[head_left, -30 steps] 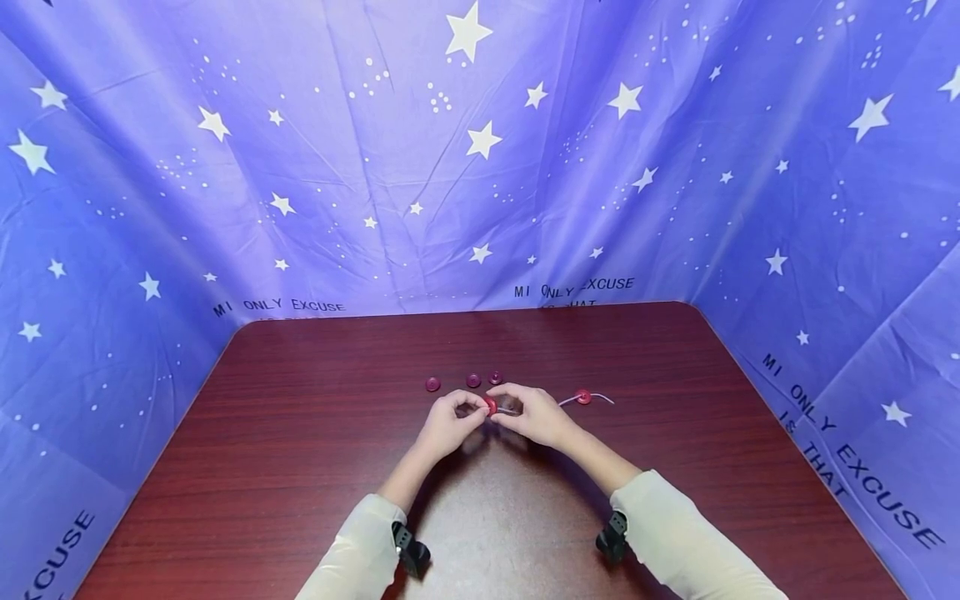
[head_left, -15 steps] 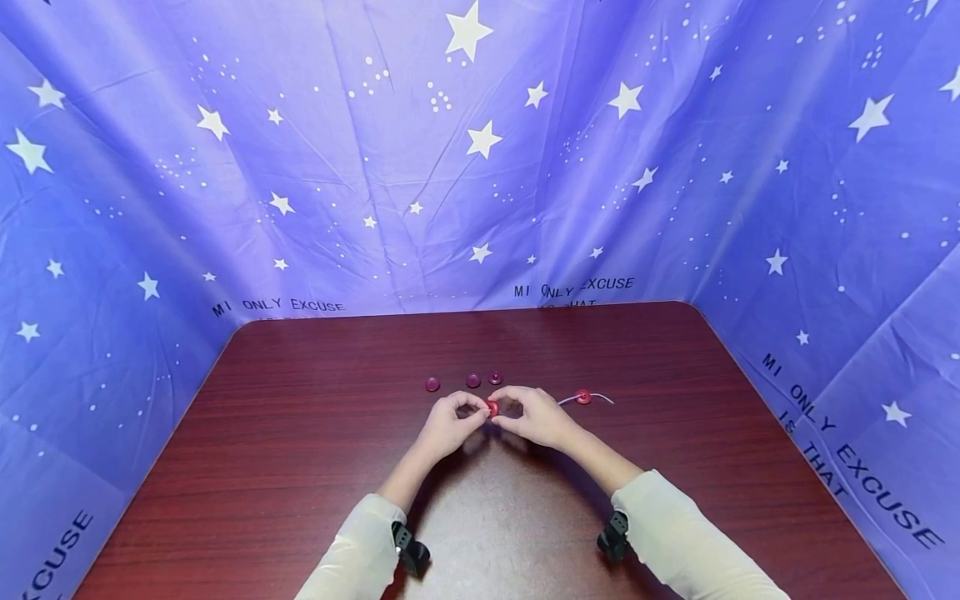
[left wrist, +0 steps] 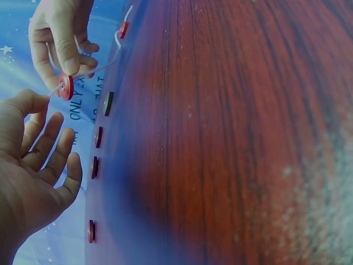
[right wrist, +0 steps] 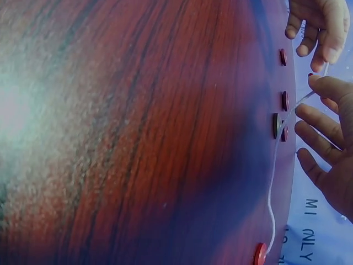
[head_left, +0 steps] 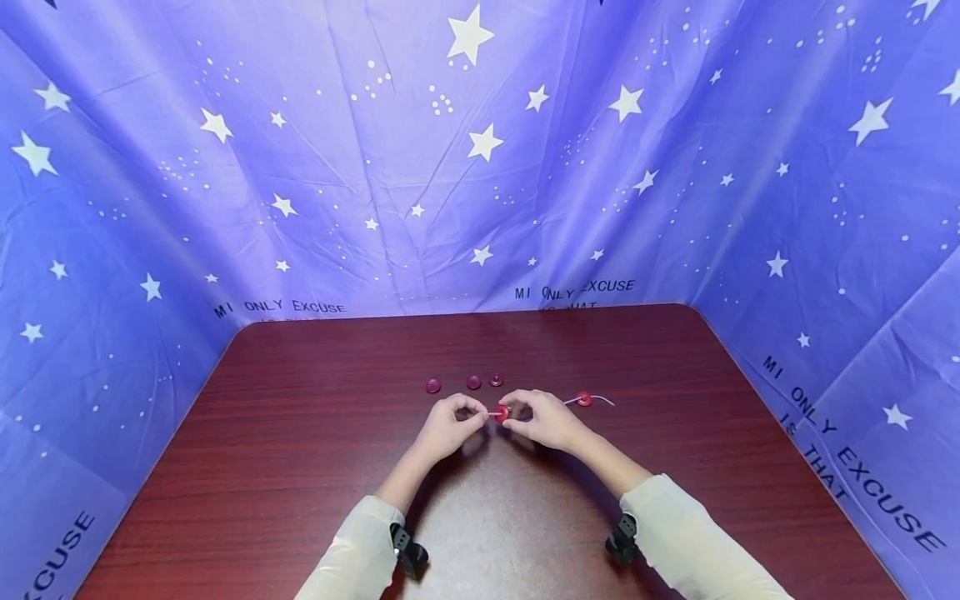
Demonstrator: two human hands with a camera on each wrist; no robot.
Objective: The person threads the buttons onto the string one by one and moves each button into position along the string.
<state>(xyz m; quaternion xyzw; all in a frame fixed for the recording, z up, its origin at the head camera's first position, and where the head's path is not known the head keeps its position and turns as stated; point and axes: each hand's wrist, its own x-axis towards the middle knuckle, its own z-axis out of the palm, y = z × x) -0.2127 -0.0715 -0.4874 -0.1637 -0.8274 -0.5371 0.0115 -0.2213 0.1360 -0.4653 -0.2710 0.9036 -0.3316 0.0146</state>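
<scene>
My left hand (head_left: 448,427) pinches the short end of a pale string between thumb and forefinger. A red button (head_left: 501,412) is threaded on that string, tilted on edge, and my right hand (head_left: 551,421) pinches its rim. In the left wrist view the string (left wrist: 105,67) passes through this button (left wrist: 67,87) and runs back to a second red button (left wrist: 123,30) strung near the far end. That second button (head_left: 584,398) lies on the table right of my right hand. In the right wrist view, fingers mostly hide the held button.
Three dark red buttons (head_left: 473,382) lie in a loose row beyond my hands on the brown table (head_left: 315,450). The left wrist view also shows a dark greenish button (left wrist: 108,103) in line with them. A starry blue cloth (head_left: 420,167) hangs round the table.
The held button has moved slightly right with my right hand. A length of string now shows between it and my left fingertips, which earlier were against the button.
</scene>
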